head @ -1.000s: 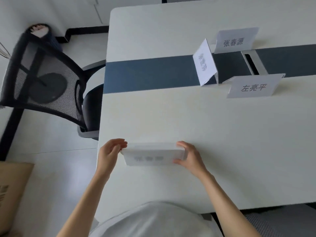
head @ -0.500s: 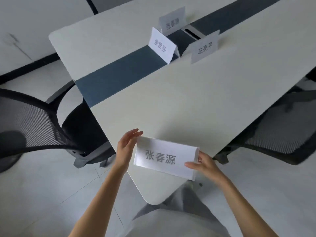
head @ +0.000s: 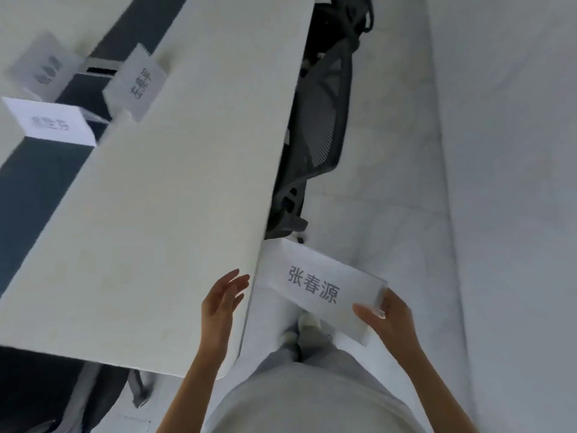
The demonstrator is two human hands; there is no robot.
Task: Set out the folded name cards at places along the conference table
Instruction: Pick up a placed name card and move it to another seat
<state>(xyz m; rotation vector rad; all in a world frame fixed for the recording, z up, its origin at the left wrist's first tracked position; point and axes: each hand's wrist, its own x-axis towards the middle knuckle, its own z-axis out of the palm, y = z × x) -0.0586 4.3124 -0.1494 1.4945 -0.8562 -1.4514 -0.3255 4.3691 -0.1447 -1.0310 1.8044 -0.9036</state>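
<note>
Now | name card (head: 315, 284) pinched: right hand (head: 388, 317) | left hand (head: 220, 303) apart

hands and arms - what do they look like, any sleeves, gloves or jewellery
Both arms are bare from the hand up to where they leave the picture: no sleeves show on either forearm. The left hand and the right hand wear no gloves, and no ring, watch or bracelet shows. The fingers are slim with short nails. A light grey top shows below.
</note>
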